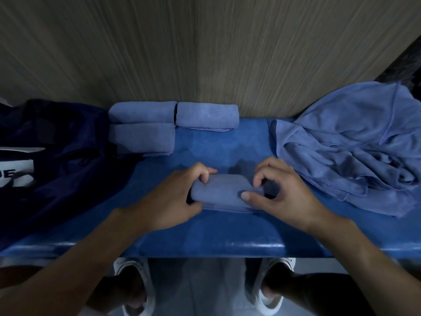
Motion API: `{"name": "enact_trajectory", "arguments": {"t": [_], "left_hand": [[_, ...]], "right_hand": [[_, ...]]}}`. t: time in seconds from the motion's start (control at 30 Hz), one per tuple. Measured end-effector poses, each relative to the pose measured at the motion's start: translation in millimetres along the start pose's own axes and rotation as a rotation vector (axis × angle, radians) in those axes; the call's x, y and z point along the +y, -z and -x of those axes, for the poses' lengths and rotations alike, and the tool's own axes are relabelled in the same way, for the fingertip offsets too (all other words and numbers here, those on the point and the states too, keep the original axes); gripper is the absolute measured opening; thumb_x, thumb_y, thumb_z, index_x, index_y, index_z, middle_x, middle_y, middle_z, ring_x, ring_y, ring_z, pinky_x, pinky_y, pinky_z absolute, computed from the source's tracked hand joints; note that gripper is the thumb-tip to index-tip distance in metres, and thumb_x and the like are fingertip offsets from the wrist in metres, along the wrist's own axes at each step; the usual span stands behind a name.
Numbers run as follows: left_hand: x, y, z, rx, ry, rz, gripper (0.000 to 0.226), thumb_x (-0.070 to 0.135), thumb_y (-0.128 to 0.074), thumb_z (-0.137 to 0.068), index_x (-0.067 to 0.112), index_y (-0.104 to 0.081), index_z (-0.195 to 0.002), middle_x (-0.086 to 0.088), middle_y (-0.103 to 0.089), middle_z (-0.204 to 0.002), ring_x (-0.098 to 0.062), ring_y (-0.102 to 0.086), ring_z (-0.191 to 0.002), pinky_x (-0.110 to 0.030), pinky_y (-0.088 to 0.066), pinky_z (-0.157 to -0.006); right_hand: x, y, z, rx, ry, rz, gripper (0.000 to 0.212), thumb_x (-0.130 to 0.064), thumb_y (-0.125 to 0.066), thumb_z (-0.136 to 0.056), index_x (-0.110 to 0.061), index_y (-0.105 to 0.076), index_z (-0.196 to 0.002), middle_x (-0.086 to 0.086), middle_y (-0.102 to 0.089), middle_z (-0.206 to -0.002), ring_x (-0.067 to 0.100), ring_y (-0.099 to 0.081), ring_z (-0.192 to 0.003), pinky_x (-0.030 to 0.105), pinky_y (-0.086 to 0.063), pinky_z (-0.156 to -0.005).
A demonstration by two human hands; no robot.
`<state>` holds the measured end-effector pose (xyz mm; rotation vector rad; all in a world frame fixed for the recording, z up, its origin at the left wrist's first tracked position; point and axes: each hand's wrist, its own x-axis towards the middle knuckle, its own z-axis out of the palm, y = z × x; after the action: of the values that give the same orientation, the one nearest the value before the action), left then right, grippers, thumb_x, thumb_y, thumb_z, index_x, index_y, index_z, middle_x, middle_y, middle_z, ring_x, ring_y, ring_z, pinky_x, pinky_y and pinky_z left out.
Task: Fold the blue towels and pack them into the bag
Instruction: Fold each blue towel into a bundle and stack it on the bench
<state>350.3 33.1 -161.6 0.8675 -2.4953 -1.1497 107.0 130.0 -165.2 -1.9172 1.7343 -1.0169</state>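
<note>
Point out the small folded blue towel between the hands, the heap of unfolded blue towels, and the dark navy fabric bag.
small folded blue towel [224,190]: head view, its top face.
heap of unfolded blue towels [346,142]: head view, middle of pile.
dark navy fabric bag [68,142]: head view, its flat side.

Dim bluish light casts soft shadows just above the left hand and right hand mid-frame, a faint sheen lines the table at its lower edge, and the frame's sides bow and blur.

We face a wood-grain wall at twelve o'clock, blue padded tabletop beneath us, pale floor at six o'clock, dim light
</note>
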Motion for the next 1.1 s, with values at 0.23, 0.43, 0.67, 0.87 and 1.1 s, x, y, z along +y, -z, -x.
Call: {"name": "enact_trajectory", "arguments": {"t": [0.23, 0.43, 0.67, 0.87, 1.1], "left_hand": [[4.3, -3.8, 7.2, 0.002, -0.049, -0.084, 0.03, 0.037, -0.07, -0.086, 0.023, -0.044, -0.081, 0.018, -0.047, -0.14, 0.016, -0.033, -0.129, -0.007, -0.029, -0.094], [-2.5, -4.5, -0.7, 0.023, -0.057, -0.089, 0.039, 0.038, -0.077, -0.079, 0.031, -0.052, -0.108, 0.024, -0.048, -0.128, 0.005, -0.041, -0.122, -0.006, -0.031, -0.095], [-14.1, 15.3, -17.5, 0.265, -0.094, -0.338, 0.042, 0.05, -0.055, -0.085, 0.019, -0.061, -0.113, 0.009, -0.055, -0.125, -0.011, -0.048, -0.117, -0.027, -0.037, -0.1], [-42.3, 49.7, -24.3, 0.529, 0.257, -0.659, 0.054, 0.052, -0.044, -0.084, 0.025, -0.05, -0.131, -0.008, -0.042, -0.142, -0.031, -0.04, -0.127, -0.055, -0.031, -0.103], [-55.8, 48.7, -21.6, 0.42, 0.291, -0.732, 0.065, 0.062, -0.032, -0.083, 0.031, -0.044, -0.14, -0.006, -0.04, -0.143, -0.029, -0.036, -0.133, -0.055, -0.027, -0.106]], "right_hand": [[4.2, -5.0, 9.5, -0.235, -0.055, 0.025, 0.05, -0.058, -0.068, -0.072, -0.042, -0.047, -0.115, -0.024, -0.045, -0.12, 0.007, -0.048, -0.118, 0.046, -0.041, -0.099], [11.0, -7.8, 4.6, -0.316, -0.051, 0.12, 0.068, -0.062, -0.063, -0.072, -0.048, -0.038, -0.134, -0.02, -0.043, -0.129, 0.008, -0.044, -0.123, 0.044, -0.038, -0.103], [19.3, -17.6, -28.6, -0.193, -0.041, 0.081, 0.063, -0.053, -0.068, -0.073, -0.04, -0.048, -0.132, -0.015, -0.049, -0.125, 0.012, -0.048, -0.118, 0.041, -0.041, -0.102], [23.4, -30.2, -80.9, -0.107, -0.125, 0.088, 0.062, -0.045, -0.073, -0.077, -0.035, -0.048, -0.132, -0.012, -0.046, -0.124, 0.015, -0.043, -0.119, 0.044, -0.039, -0.104], [10.0, -37.8, -89.3, 0.077, -0.309, 0.008, 0.069, -0.064, -0.066, -0.073, -0.038, -0.044, -0.133, -0.011, -0.035, -0.13, 0.004, -0.04, -0.115, 0.02, -0.035, -0.096]]}}
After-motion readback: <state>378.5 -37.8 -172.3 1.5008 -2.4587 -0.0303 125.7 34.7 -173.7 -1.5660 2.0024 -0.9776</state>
